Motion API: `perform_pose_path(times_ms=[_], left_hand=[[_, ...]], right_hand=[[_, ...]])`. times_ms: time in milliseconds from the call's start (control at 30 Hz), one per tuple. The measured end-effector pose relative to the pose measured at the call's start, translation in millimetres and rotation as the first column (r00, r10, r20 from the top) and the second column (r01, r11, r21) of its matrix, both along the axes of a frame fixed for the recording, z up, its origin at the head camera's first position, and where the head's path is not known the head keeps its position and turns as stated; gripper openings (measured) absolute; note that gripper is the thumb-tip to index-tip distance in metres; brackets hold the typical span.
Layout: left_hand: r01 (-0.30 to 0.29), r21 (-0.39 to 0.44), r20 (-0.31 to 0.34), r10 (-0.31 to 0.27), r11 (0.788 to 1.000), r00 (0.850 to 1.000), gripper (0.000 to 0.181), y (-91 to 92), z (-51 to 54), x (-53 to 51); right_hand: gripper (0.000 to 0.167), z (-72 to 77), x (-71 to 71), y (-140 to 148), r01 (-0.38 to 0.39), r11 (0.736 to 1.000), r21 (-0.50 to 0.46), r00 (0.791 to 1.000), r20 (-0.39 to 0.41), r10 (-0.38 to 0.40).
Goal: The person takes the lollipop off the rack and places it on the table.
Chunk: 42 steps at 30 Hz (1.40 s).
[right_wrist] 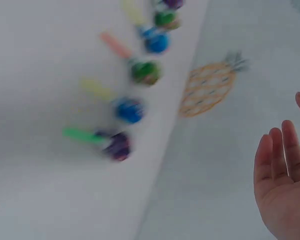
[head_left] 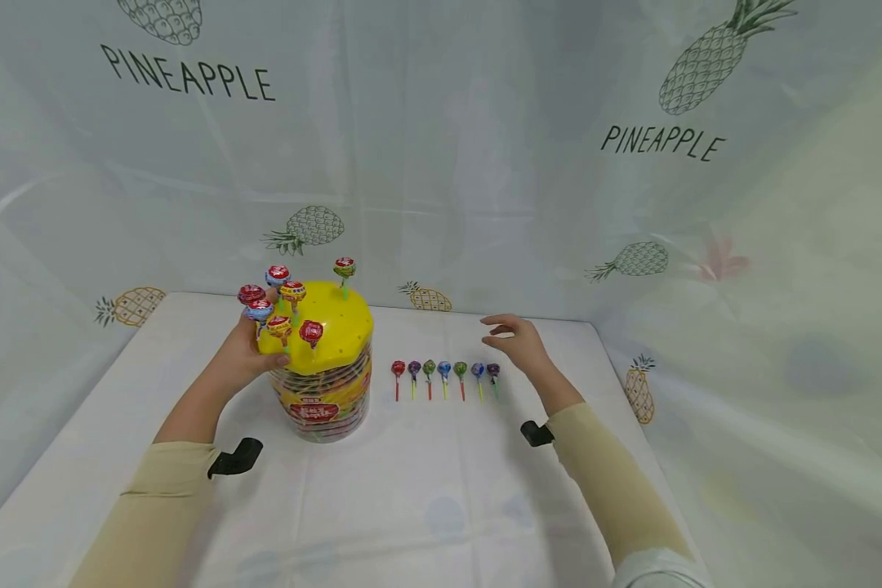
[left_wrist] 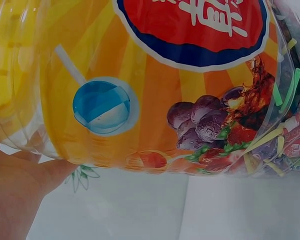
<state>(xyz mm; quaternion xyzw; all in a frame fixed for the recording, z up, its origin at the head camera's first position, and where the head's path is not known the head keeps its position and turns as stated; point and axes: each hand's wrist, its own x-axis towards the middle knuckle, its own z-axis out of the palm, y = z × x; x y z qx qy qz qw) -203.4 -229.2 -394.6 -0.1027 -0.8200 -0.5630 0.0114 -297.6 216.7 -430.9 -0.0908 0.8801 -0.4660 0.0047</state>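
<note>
A clear plastic lollipop jar (head_left: 319, 400) with an orange and red label stands upright on the table, topped by a yellow lid (head_left: 338, 318). Several wrapped lollipops (head_left: 311, 333) stick up from the lid. My left hand (head_left: 238, 359) grips the jar at the lid's left side, thumb in front; its other fingers are partly hidden behind the lid and candies. To the jar's right, several lollipops (head_left: 444, 371) lie in a row, sticks toward me. Beyond the row's right end my right hand (head_left: 522, 347) hovers, fingers relaxed and holding nothing. The dark purple lollipop (right_wrist: 119, 146) is nearest to it.
A white cloth covers the table (head_left: 397, 506). Behind and beside it hangs a pale curtain (head_left: 441, 147) printed with pineapples, meeting the table's back edge. Black wrist straps (head_left: 237, 457) show on both arms.
</note>
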Motion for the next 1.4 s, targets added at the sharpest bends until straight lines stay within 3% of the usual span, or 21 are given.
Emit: perform_pose_path(times_ms=[167,367,500,767,967,1167,1400], left_hand=[[0.01,0.019,-0.035,-0.009,1.0,0.999,0.099,-0.9,-1.4,-0.5],[0.018,0.026,-0.049,-0.017,1.0,0.999,0.097,-2.1,-2.1,-0.7],[0.02,0.045,-0.032,-0.018,0.999,0.999,0.097,-0.9,-2.2,-0.7],[0.011,0.041,-0.024,-0.011,0.999,1.0,0.1,0.7,-4.1,-1.5],[0.006,0.011,-0.038,-0.005,1.0,0.999,0.098,1.5,-4.6,-0.6],[0.001,0.011,-0.023,-0.001,1.0,1.0,0.099,1.3,-3.3,0.2],[0.01,0.03,-0.031,-0.009,1.0,0.999,0.097,0.2,-2.4,0.7]], right_hand=[[0.034,33.8,10.4,-33.4,-0.097,0.991,-0.093,0.994,-0.062,0.092],[0.035,58.8,25.4,-75.7,-0.195,0.964,-0.179,0.979,-0.097,0.18],[0.033,72.8,33.0,-100.6,-0.27,0.921,-0.28,0.96,-0.148,0.237],[0.031,91.3,37.5,-139.9,-0.406,0.826,-0.391,0.906,-0.294,0.305],[0.032,99.4,38.3,-163.1,-0.429,0.778,-0.459,0.896,-0.324,0.303],[0.033,101.5,35.7,-181.6,-0.418,0.773,-0.476,0.902,-0.317,0.293],[0.035,104.1,31.7,-197.3,-0.381,0.8,-0.463,0.922,-0.26,0.287]])
